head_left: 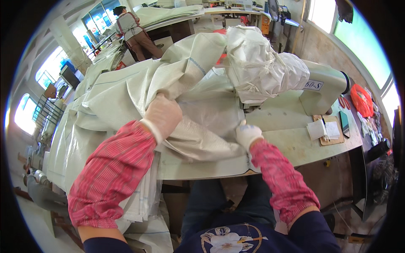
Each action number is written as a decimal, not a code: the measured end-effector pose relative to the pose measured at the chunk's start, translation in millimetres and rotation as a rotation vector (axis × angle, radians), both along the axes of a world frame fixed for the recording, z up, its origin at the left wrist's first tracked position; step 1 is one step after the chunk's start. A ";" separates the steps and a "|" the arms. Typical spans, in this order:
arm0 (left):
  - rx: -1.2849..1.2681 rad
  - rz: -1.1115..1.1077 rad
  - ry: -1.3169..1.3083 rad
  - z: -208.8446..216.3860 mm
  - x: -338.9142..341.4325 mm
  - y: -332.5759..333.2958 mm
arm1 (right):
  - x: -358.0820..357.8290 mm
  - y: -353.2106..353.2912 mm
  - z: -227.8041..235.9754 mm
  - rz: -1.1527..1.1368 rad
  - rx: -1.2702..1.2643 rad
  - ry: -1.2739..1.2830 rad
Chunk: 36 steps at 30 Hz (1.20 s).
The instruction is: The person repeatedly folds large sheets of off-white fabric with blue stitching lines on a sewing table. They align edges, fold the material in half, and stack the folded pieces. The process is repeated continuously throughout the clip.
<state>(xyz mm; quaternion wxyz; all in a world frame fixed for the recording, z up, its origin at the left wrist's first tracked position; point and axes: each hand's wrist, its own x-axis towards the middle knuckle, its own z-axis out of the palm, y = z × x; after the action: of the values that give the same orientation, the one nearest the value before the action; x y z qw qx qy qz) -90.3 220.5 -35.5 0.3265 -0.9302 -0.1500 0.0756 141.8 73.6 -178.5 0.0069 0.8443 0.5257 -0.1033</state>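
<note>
My left hand (164, 116), in a pale glove, is closed on a bunched fold of a large white woven plastic sheet (118, 92). The sheet rises in a tall fold past that hand and hangs over the table's left side. A blue dashed line runs across it. My right hand (248, 134), in a white glove, pinches the sheet's edge at the right, just in front of the sewing head. That head belongs to an industrial sewing machine (333, 76), wrapped in white woven cloth (257, 63). The needle area is mostly hidden.
On the table's right lie a clipboard with papers (333, 130), a dark phone (344, 124) and red-handled scissors (344, 101). A red plastic bag (361, 101) sits beyond them. Another person (133, 33) stands at the far left by a table of stacked sheets (168, 14).
</note>
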 end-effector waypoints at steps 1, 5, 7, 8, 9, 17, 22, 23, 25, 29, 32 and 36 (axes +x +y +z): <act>0.007 0.004 -0.117 13.4 -11.0 -18.4 | 11.2 15.9 2.8 -0.005 0.006 0.005; -0.403 -0.425 -0.505 47.8 -47.1 -117.8 | 14.1 12.1 15.5 -0.007 0.351 0.058; -0.501 -0.301 0.009 48.1 -54.9 -159.6 | -7.9 -35.5 20.2 0.063 0.628 -0.065; -0.627 -0.317 -0.007 43.9 -56.9 -177.5 | -21.1 -61.1 23.8 0.101 0.683 -0.153; -0.754 -0.398 0.059 36.2 -52.3 -188.7 | -31.8 -83.8 28.6 0.273 0.669 -0.084; -0.780 -0.771 0.728 14.0 46.0 -267.6 | -73.1 -163.4 42.9 0.344 0.629 0.406; -1.049 -0.272 0.226 21.4 127.7 -208.9 | -75.7 -199.8 17.5 0.290 0.715 0.215; -0.944 -0.210 0.198 12.7 123.9 -187.0 | -79.3 -201.5 11.3 0.251 0.700 0.201; -0.778 0.014 0.200 -18.6 92.8 -145.5 | -90.2 -200.6 -0.4 0.148 0.631 0.290; -0.561 0.410 0.190 -80.6 16.4 -101.9 | -114.4 -183.3 -23.0 0.165 0.698 0.365; -0.722 0.313 -0.039 -100.1 4.6 -103.5 | -119.3 -178.8 -32.9 0.212 0.719 0.371; -0.717 -0.356 -0.246 -108.0 25.5 -127.9 | -113.2 -189.0 -26.1 0.277 0.735 0.250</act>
<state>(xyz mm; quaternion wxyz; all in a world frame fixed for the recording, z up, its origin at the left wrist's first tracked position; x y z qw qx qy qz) -64.8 92.6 -143.5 -0.0303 -0.9984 0.0110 -0.0460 28.6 -115.5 -204.6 -0.3454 0.6928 0.6330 -0.0085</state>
